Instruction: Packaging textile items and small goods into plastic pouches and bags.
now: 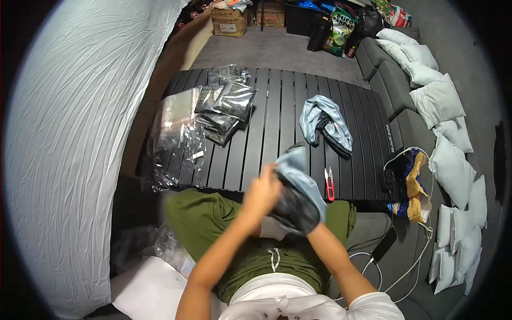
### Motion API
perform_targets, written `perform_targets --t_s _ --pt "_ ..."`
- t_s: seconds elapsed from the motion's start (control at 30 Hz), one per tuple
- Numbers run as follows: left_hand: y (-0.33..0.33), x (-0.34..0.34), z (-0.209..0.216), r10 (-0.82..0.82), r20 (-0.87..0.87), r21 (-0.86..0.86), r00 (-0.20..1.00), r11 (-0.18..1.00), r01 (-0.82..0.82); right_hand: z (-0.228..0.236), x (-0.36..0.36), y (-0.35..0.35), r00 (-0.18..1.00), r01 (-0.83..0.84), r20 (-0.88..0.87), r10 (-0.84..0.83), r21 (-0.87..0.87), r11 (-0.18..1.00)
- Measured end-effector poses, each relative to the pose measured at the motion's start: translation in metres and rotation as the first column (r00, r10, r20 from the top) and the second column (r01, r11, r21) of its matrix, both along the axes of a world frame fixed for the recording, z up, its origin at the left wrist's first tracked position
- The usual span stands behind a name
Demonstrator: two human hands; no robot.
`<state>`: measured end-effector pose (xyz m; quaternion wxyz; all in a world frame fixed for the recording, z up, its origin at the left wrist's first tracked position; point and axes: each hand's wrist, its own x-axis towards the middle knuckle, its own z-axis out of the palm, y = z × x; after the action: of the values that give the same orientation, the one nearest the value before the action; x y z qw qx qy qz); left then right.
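Above my lap I hold a light-blue and black cloth piece (300, 184); its exact kind does not show. My left hand (263, 191) is closed on its left edge, slightly smeared by motion. My right hand is hidden inside the cloth; only the wrist (318, 234) comes out at its black lower edge. A similar blue and black cloth piece (326, 124) lies crumpled on the black slatted table (278, 101). Red-handled thread snips (329, 185) rest near the table's front edge, right of the held cloth.
Packed dark items in clear bags (226, 104) are piled at the table's left, beside loose clear plastic bags (176, 144). A grey sofa (392, 85) with pale pillows (440, 101) runs along the right. White cables (421, 256) and a phone (384, 244) lie at my right. Pale fabric (80, 133) hangs at left.
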<state>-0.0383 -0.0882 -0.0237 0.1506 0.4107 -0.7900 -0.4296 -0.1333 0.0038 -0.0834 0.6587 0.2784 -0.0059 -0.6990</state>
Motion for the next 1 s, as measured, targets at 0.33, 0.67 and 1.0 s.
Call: perform_targets --t_s 0.33,0.67,1.0 --pt "-0.102 0.114 -0.016 0.531 -0.24 0.817 0.812 0.562 -0.126 0.084 -0.119 0.113 0.488 0.474 -0.842 -0.23 0.035 0.88" --pt "-0.129 0.078 -0.003 0.701 -0.436 0.884 0.565 0.452 0.121 0.081 -0.161 0.081 0.091 0.457 -0.988 -0.126 -0.07 0.886" --pt "-0.11 0.037 -0.156 0.302 0.101 -0.285 0.948 0.922 -0.263 -0.061 -0.174 0.053 0.273 0.501 -0.953 0.133 0.259 0.826"
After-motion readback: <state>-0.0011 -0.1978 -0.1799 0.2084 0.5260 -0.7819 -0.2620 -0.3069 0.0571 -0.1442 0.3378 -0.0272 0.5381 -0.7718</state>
